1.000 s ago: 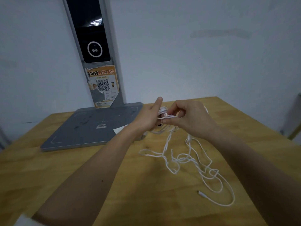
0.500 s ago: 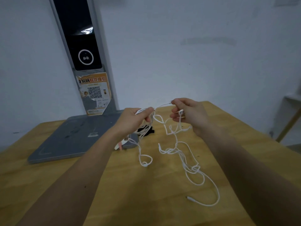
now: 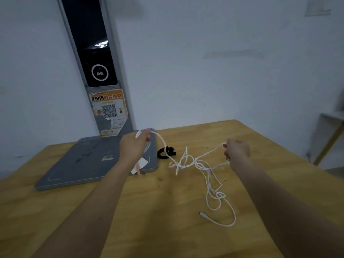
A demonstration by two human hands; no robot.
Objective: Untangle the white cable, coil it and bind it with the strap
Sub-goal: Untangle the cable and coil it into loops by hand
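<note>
The white cable (image 3: 208,175) hangs in a tangle between my two hands and trails onto the wooden table (image 3: 167,211). My left hand (image 3: 134,146) grips a few loops of it above the grey base plate. My right hand (image 3: 235,150) pinches a strand further right, held apart from the left. A knot of loops sits below and between the hands. The cable's loose plug end (image 3: 202,214) lies on the table nearer to me. The black strap (image 3: 166,152) lies curled on the table just right of the base plate, behind the cable.
A grey base plate (image 3: 80,168) with a tall column (image 3: 96,62) carrying a screen and an orange QR sticker stands at the back left. A white paper scrap (image 3: 141,163) lies on its near corner. A white wall is behind. A shelf (image 3: 329,135) stands at the far right.
My hands have moved apart, the left going left and the right going right, stretching the cable between them. The tangle has spread out and the black strap now shows on the table.
</note>
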